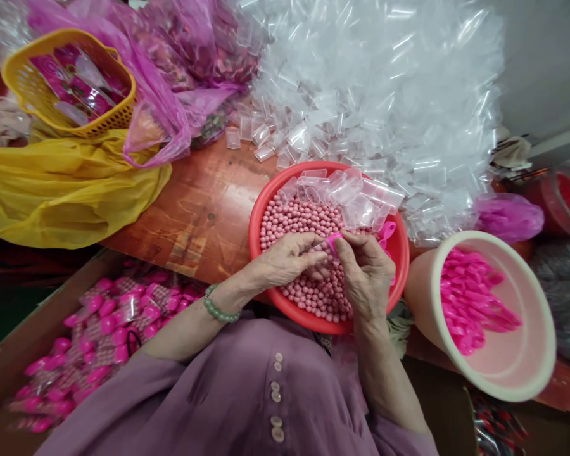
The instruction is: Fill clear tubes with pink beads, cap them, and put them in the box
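Note:
Both my hands meet over a red bowl (266, 209) full of small pink beads (294, 221). My left hand (289, 258) and my right hand (367, 273) pinch the same small bright pink plastic piece (333, 242) between their fingertips. Small clear plastic bags (346, 190) lie in the far side of the bowl. To the right stands a pale pink basin (513, 361) holding several bright pink plastic spoons (470, 304). A green bead bracelet (217, 308) circles my left wrist.
A huge heap of clear bags (375, 82) covers the back of the wooden table (199, 209). A yellow basket (33, 95), pink bags (171, 57) and a yellow bag (66, 190) sit at left. A box of filled pink packets (104, 329) lies lower left.

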The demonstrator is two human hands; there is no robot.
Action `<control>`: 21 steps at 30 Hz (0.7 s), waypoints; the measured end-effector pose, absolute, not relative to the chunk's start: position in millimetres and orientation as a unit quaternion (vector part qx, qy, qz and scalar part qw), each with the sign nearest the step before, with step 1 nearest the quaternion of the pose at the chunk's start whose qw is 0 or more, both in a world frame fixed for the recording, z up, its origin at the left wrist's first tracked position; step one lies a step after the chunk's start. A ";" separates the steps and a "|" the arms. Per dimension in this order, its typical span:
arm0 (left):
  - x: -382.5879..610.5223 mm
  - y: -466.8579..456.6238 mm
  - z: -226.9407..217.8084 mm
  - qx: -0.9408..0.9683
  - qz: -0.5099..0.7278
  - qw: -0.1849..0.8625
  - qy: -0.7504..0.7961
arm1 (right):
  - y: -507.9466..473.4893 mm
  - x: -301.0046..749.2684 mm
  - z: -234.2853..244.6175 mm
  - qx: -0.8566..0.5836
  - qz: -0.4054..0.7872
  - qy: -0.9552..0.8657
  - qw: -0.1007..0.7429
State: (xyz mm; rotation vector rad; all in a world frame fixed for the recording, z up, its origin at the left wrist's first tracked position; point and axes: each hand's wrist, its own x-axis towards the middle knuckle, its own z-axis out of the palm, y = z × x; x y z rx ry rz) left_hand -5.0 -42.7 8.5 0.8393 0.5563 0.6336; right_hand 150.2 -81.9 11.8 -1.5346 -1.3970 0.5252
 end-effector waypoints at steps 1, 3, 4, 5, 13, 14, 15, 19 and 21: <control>-5.4 -42.7 8.5 0.388 0.307 0.830 0.257 | -82.3 150.1 11.4 -0.625 0.190 -0.595 0.468; -5.9 -42.9 8.1 0.374 0.331 0.829 0.252 | -83.2 148.9 12.0 -0.607 0.127 -0.655 0.432; -6.1 -43.0 7.9 0.366 0.340 0.830 0.250 | -83.6 148.0 12.7 -0.592 0.092 -0.690 0.406; -6.3 -43.2 7.7 0.356 0.343 0.834 0.246 | -83.9 146.9 13.3 -0.577 0.059 -0.722 0.377; -8.9 -42.7 11.5 0.357 0.350 0.832 0.238 | -82.5 144.5 10.4 -0.535 -0.100 -0.786 0.291; -9.2 -42.6 12.3 0.355 0.344 0.839 0.230 | -82.4 145.0 10.7 -0.530 -0.113 -0.788 0.294; -9.4 -42.7 12.9 0.352 0.337 0.844 0.223 | -82.5 145.3 11.4 -0.525 -0.122 -0.789 0.297; -9.2 -43.8 11.8 0.341 0.311 0.860 0.217 | -83.7 144.1 16.2 -0.505 -0.142 -0.792 0.313; -9.1 -44.1 9.2 0.333 0.307 0.866 0.214 | -85.0 142.3 18.7 -0.497 -0.144 -0.793 0.321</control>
